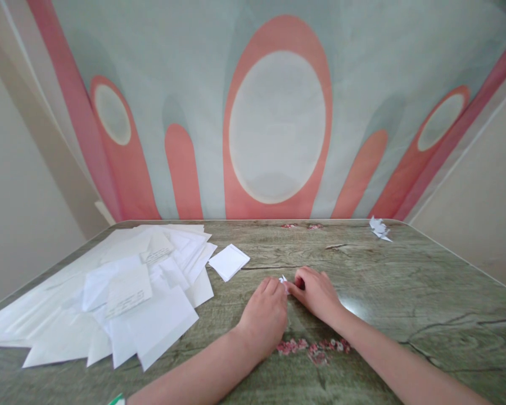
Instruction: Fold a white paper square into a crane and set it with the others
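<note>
Near the middle of the table, my left hand [265, 308] and my right hand [316, 292] meet at a small folded piece of white paper [283, 279]. Fingers of both hands are closed on it, and only its pointed tip shows between them. The rest of the paper is hidden behind my fingers. Just beyond my left hand lies a small stack of square white paper [229, 262]. At the far right edge of the table sits a little cluster of pointed folded white paper pieces [379, 229].
A wide, overlapping pile of white paper sheets [164, 323] covers the left side of the wood-grain table [405, 292]. Some sheets bear printed text. Pink flower patterns [314, 346] mark the tabletop. A wall with a pink and grey covering [202, 101] rises behind the far edge.
</note>
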`<state>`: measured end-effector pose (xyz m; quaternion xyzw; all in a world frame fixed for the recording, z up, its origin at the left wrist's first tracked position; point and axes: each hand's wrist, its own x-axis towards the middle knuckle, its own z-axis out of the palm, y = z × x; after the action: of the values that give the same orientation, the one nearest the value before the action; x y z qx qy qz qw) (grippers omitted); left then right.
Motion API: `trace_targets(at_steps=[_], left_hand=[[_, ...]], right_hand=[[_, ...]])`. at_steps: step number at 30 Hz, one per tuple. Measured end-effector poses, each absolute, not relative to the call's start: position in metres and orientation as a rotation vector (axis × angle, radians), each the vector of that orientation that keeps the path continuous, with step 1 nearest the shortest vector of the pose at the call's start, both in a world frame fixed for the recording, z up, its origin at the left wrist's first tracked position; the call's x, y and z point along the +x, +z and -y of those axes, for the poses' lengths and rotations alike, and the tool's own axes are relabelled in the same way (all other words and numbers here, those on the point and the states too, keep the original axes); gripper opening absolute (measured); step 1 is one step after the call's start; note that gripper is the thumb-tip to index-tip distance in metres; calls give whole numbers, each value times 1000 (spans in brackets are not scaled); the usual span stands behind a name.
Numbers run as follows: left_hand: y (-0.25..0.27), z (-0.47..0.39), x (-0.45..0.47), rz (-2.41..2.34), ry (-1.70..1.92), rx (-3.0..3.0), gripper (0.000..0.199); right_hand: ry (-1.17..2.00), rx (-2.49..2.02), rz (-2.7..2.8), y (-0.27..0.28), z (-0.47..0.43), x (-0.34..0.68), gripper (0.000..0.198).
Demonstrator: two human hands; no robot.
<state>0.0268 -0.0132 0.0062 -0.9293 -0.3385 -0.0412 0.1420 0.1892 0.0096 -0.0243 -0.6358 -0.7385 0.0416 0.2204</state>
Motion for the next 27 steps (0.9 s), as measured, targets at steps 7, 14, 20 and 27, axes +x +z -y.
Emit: trace_targets(at_steps=[7, 14, 20, 27], left_hand=[[7, 14, 27, 1035, -168, -2737, 26], [1, 1, 17, 1265, -553, -2898, 24], [-11, -14, 12, 1461, -975, -3000, 15], [-21, -18, 10, 1684, -994, -2778, 33]], right_hand=[[123, -1750, 2035, -27, -12, 192, 34], [280, -1635, 2019, -27, -7, 198, 23], [354, -1617, 2059, -21, -5, 197, 18], [414, -1596, 2021, -20, -2, 198, 17]])
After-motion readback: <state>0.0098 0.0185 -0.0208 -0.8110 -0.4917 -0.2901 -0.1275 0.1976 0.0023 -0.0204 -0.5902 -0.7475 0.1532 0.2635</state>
